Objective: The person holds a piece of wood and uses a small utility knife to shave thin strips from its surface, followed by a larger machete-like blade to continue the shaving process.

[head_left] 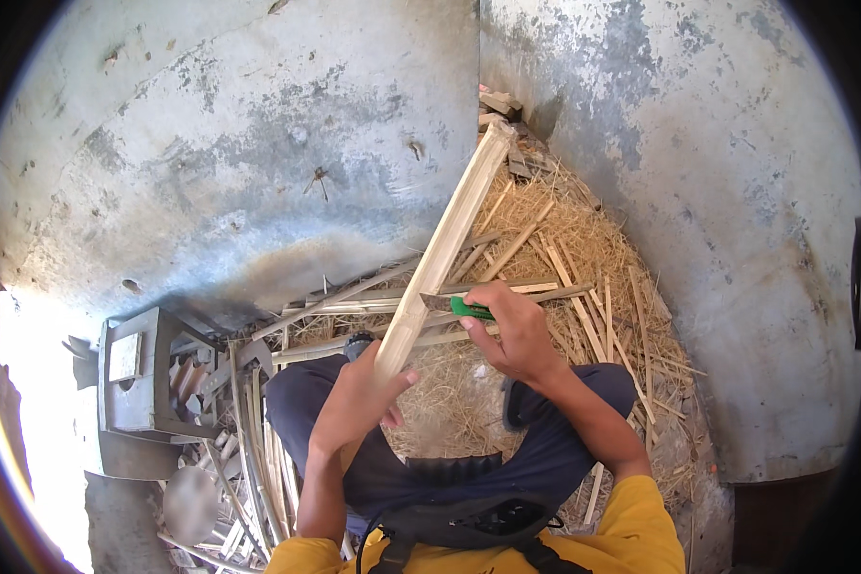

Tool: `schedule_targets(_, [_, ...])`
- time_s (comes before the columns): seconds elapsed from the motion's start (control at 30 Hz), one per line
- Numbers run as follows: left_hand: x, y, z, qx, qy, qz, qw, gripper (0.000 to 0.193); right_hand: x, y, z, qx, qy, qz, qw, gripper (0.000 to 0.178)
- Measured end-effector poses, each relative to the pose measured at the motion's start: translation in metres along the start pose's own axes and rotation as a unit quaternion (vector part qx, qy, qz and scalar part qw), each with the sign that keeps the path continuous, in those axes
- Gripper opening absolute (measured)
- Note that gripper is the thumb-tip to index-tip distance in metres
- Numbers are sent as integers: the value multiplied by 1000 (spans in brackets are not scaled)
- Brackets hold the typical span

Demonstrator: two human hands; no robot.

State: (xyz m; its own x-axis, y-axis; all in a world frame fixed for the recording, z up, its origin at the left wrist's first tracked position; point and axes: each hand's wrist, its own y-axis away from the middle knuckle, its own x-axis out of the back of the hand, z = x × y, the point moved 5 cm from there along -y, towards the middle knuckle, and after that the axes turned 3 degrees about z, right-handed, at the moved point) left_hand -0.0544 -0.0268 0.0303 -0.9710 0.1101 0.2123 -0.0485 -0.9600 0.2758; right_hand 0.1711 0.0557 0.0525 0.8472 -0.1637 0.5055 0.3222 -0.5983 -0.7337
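Left hand (354,404): closed around the near portion of the wooden strip (452,230); long axis runs 7 to 1 o'clock. Right hand (518,337), 2 o'clock from it: gripping the green-handled knife (471,307), blade (437,302) toward 10 o'clock, over the strip's right edge. Far end: toward the grey walls (641,124).

The dusty grey floor (706,512) bears a mat of fine straw-coloured shavings (588,215); long, slim, pale wooden strips (576,304) lie across it at right.

Hands (521,337) hold a wooden strip (448,239) and green knife (471,307).
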Motion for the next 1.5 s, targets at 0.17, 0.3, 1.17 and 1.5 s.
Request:
schedule_targets(0.17, [-4,0,0,-2,-7,15,1000,46,-6,3,-1,-12,13,0,1000,24])
schedule_targets(0.3, [-3,-1,-5,2,-7,14,1000,53,-6,2,-5,1,28,14,1000,18])
schedule_targets(1.17, [-10,7,1,-33,-17,61,997,44,-2,1,-9,32,120,67,990,12])
schedule_targets(1.5, [-7,9,-1,-32,-28,60,997,41,-4,1,-9,43,134,67,988,14])
